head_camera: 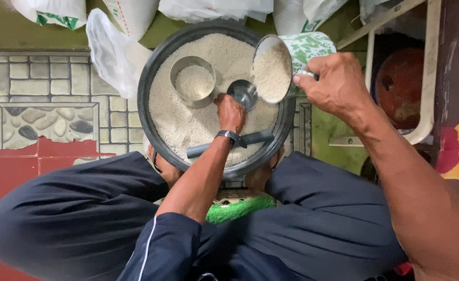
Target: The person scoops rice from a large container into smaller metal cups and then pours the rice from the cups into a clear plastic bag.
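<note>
1. One view only, from a head-worn camera; no second view to share ground with.
2. Looks almost straight down over the person's own lap; dark trouser knees [84,218] fill the bottom of the frame.
3. Close range: basin [151,78] of rice sits centre-top, just beyond the knees.
4. Left hand [231,112] comes up from the bottom centre; right hand [333,83] enters from the lower right corner, forearm large and near the lens.
5. Top edge catches sacks [130,15]; left shows tiled floor [42,104]; right shows a shelf frame [427,67].
</note>
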